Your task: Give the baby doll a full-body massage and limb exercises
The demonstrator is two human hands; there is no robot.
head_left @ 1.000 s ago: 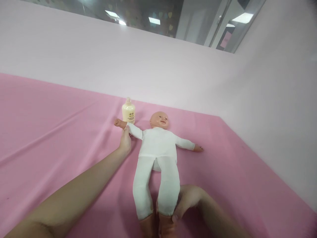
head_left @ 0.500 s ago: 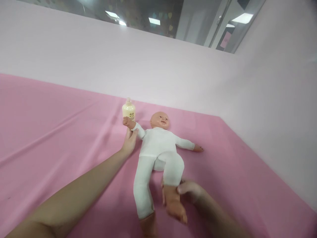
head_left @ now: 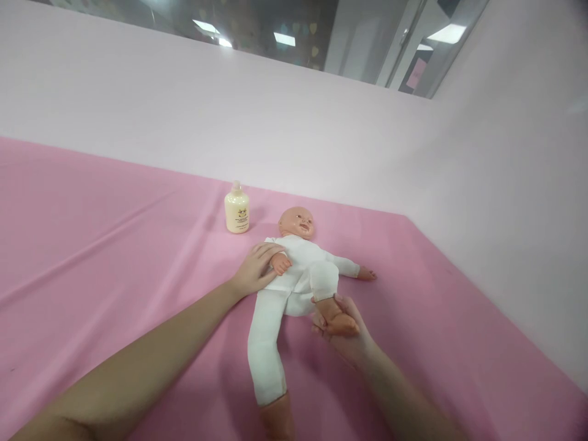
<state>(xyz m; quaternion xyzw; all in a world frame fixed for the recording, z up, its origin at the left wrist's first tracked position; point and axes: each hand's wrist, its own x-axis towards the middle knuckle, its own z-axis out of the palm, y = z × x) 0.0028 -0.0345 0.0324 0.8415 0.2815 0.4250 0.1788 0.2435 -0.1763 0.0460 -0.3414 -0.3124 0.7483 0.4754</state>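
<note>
A baby doll (head_left: 301,252) in a white suit lies on its back on the pink cloth, head toward the wall and face turned slightly to the right. My left hand (head_left: 254,268) is closed around the doll's arm on the left side, pressing it against the chest; the doll's small fist shows past my thumb. Under the doll's raised foot (head_left: 342,323), my right hand (head_left: 353,348) grips the ankle, with that knee bent up toward the belly. The doll's other leg (head_left: 266,352) lies straight toward me. Its far arm stretches out to the right.
A cream-coloured bottle (head_left: 237,213) with a label stands upright left of the doll's head. Pink cloth (head_left: 114,245) with creases covers the surface. A pale wall (head_left: 229,116) rises behind and to the right, with a window (head_left: 257,30) above it.
My left hand has brought the doll's arm from beside the bottle in onto the chest. My right hand has pushed the held leg upward, bending the knee more.
</note>
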